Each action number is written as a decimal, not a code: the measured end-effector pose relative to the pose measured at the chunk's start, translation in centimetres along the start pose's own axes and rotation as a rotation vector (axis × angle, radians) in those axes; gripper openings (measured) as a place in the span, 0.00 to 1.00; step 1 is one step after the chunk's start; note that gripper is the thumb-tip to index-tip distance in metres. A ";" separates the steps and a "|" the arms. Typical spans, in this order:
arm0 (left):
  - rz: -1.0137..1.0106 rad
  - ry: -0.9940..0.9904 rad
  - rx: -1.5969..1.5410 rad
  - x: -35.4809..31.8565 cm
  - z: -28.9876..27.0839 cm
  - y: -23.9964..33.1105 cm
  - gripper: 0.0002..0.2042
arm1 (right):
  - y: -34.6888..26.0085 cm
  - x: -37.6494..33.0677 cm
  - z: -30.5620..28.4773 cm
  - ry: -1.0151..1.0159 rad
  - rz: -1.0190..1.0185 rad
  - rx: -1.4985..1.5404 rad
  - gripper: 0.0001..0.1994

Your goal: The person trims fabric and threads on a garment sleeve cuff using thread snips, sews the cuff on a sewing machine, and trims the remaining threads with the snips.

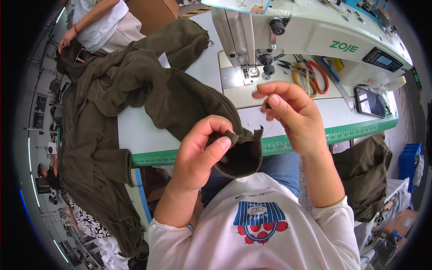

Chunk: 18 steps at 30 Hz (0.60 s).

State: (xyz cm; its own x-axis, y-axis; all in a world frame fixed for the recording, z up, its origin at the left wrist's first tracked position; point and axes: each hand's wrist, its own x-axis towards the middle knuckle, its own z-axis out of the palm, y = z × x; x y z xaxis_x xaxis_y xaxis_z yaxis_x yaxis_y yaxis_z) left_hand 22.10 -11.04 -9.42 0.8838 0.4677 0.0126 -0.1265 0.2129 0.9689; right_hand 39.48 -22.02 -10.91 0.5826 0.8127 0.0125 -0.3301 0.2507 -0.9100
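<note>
Fabric edge [232, 137] pinched in left hand [195, 153], right hand [296, 118] (pinching dark scrap [268, 105]) apart, gap between

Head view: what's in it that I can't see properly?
Head view: dark bit, too small to name, mostly covered by the right hand.
Head view: cloth, its pinched edge partly covered by the left hand.
Head view: co-worker, head cut off by the picture's top edge.
Head view: jeans, partly hidden by the shirt and cloth.
</note>
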 end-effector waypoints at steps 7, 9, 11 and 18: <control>-0.025 0.064 -0.076 0.1 0.4 -0.1 0.08 | 0.3 -2.6 -0.9 -0.245 -0.034 -0.329 0.07; -0.056 0.076 -0.115 0.0 0.3 -0.3 0.08 | 0.8 -3.2 -0.6 -0.262 0.098 -0.129 0.07; -0.079 0.029 -0.204 -0.1 0.0 -0.5 0.10 | 0.6 -3.1 -0.7 -0.216 0.195 0.011 0.06; -0.057 0.008 -0.381 0.2 0.3 -0.8 0.17 | 1.0 -2.9 -0.9 -0.179 0.310 0.390 0.09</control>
State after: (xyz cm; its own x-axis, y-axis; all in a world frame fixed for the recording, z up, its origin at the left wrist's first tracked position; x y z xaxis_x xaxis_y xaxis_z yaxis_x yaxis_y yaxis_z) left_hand 22.48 -11.38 -10.08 0.8910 0.4520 -0.0421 -0.2367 0.5418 0.8065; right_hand 38.14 -24.62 -12.26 0.2890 0.9483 -0.1312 -0.7388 0.1338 -0.6605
